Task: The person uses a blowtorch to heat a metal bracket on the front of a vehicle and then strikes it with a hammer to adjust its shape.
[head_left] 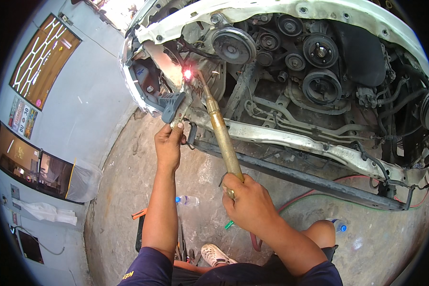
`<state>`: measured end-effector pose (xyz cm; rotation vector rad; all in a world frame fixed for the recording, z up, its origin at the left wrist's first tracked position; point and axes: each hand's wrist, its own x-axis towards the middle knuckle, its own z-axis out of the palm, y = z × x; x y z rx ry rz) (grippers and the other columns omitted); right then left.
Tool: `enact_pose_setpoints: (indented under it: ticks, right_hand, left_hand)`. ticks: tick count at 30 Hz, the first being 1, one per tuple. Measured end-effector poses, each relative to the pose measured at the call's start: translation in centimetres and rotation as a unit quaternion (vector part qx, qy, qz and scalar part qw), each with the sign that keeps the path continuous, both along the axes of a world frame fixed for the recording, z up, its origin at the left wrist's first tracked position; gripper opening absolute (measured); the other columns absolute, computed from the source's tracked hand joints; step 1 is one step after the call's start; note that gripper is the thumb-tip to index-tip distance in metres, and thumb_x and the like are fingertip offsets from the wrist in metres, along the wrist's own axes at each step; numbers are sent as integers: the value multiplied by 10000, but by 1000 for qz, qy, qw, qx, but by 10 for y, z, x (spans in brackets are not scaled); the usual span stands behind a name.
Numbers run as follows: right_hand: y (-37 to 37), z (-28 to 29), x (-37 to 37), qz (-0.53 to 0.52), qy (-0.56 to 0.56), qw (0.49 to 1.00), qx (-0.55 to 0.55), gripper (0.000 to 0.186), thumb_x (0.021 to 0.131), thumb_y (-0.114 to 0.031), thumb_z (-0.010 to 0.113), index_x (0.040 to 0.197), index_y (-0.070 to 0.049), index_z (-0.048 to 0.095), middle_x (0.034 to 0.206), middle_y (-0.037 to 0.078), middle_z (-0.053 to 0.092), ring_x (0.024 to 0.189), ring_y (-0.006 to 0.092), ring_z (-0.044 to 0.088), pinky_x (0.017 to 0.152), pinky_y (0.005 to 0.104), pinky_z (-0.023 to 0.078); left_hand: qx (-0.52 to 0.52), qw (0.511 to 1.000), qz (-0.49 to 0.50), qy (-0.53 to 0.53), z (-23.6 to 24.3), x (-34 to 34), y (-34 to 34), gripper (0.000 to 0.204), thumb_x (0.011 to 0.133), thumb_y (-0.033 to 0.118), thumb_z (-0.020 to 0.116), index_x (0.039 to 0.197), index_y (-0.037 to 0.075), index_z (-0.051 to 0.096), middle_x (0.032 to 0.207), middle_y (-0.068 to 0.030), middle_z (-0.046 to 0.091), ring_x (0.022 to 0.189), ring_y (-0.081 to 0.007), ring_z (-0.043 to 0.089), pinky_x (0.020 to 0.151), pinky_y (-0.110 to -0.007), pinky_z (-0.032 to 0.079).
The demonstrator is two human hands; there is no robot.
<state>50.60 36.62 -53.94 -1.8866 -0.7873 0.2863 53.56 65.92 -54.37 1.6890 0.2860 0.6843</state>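
Note:
My right hand (245, 200) is closed around a brass gas torch (220, 133), whose thin tip reaches up to a bright pink-white glow (188, 74) at the car's front left body metal (159, 59), in the view's upper middle. My left hand (169, 145) is closed on the lower end of a light metal strip (180, 116) just below the glow, beside a dark grey bracket (171, 106). Whether this strip is attached to the car cannot be told. The white front crossmember (267, 136) of the open engine bay runs to the right of both.
Engine pulleys (319, 50) and hoses fill the upper right. A dark lower bar (291, 174) crosses below. Red and green hoses (291, 202), plastic bottles (188, 200) and tools (140, 214) lie on the concrete floor (119, 181). A grey wall (86, 81) with windows stands left.

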Motion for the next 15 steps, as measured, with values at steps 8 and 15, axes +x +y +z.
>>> enact_pose_setpoints:
  ticks: [8,15]
  right_hand:
    - [-1,-1,1,1,2,1000,-2,203,887,-136,646,1068,-84,571,939,277,639,795,485,693,729,554,592]
    - [0,1,1,4,4,1000,-7,209,886,-134,644,1073,-85,564,942,279,636,797,488,692,735,561,590]
  left_hand:
    - [5,1000,-3,-1,0,0,-1,190,1006,163,695,1123,17,730,743,28,605,616,-83,523,592,-254,425]
    - [11,1000,0,4,-1,0,3,195,1006,162,693,1131,18,730,741,26,609,614,-83,521,594,-254,423]
